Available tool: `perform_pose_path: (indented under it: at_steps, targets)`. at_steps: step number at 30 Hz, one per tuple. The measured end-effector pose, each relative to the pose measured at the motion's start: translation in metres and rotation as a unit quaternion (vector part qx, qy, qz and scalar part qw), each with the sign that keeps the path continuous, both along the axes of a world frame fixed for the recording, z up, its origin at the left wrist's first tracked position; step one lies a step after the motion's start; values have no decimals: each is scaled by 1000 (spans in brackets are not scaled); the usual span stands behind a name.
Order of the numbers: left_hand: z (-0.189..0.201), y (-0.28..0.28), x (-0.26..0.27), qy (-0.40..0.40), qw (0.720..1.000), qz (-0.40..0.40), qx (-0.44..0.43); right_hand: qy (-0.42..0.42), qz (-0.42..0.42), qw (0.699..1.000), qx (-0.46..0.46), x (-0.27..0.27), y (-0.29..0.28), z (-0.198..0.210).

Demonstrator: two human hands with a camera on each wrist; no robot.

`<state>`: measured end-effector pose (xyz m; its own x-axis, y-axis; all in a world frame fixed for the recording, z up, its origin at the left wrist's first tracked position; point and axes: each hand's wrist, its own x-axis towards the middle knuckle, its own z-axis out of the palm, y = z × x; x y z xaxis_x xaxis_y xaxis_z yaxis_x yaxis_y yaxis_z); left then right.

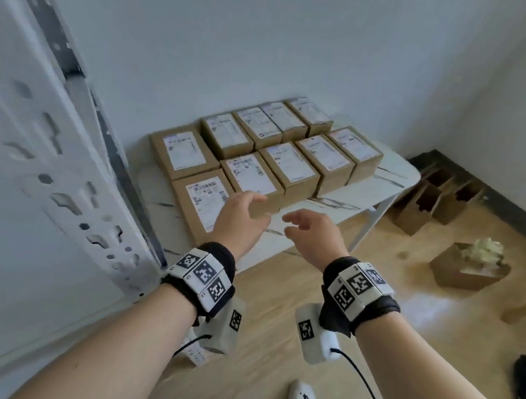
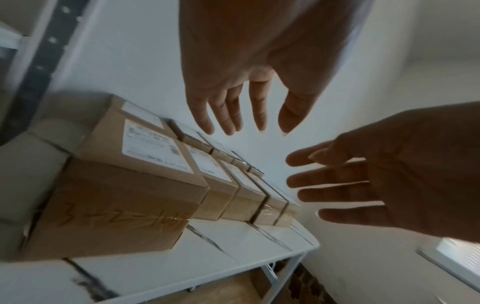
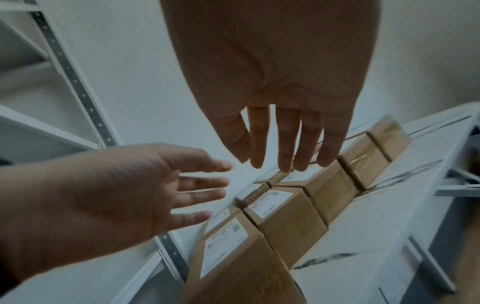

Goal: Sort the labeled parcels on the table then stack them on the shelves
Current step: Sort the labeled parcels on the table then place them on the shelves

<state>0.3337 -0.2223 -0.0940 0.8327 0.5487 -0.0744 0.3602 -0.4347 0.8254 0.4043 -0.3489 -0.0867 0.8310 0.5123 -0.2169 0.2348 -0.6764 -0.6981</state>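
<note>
- Pale walls close in a tight corner, with the white perforated-steel shelving unit (image 1: 39,145) hard against the left; I judge that swinging a load round to it risks clipping its upright post, as it stands just beside the table's left end.
- Against the wall, the white marble-patterned table (image 1: 390,178) has bare top only along its near edge, so I expect anything dragged forward could slide off onto the wood floor.
- On it sit the brown cardboard parcels with white printed labels (image 1: 287,166), ten that I can count, packed in two rows with sides touching; pulling one out could shift or tip its neighbours.
- Nearest me, the large flat brown parcel at the table's front-left corner (image 1: 201,201) carries handwritten marks on its side in the left wrist view; I cannot read them fully, and a misread label would put it in the wrong group.
- Above that box's right edge hovers my left hand (image 1: 239,219), fingers spread and relaxed, grasping nothing; a one-sided hold might let the box twist free.
- Beside it, my right hand (image 1: 312,235) hangs released too, fingers loosely extended, over the table's front edge, apart from every parcel.
- Cables trail from both wrist cameras; they could snag a corner.
</note>
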Motion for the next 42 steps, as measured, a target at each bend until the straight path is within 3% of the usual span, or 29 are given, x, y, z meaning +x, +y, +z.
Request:
perform_pose_path:
  at_steps: [4, 9, 15, 20, 23, 27, 30, 36, 42]
  targets:
    - [2, 15, 28, -6, 987, 149, -51, 42, 53, 997, 28, 56, 3, 5]
    - [-1, 43, 35, -14, 941, 317, -119, 102, 123, 985, 66, 97, 32, 5]
    - [-17, 69, 31, 14, 896, 396, -198, 239, 166, 954, 79, 101, 85, -5]
    - [-35, 96, 30, -12, 857, 464, -226, 297, 164, 939, 55, 100, 121, -20]
    - [-44, 104, 29, -18, 844, 463, -271, 318, 157, 934, 43, 96, 133, -27]
    - [-53, 108, 30, -7, 854, 405, -327, 325, 130, 935, 53, 98, 147, -33]
    - [-58, 111, 31, 2, 859, 404, -316, 351, 112, 928, 60, 99, 153, -33]
    - [-60, 112, 28, 6, 842, 426, -332, 405, 109, 906, 53, 94, 165, -32]
    - [-56, 109, 25, -5, 838, 437, -328, 397, 114, 910, 23, 77, 177, -31]
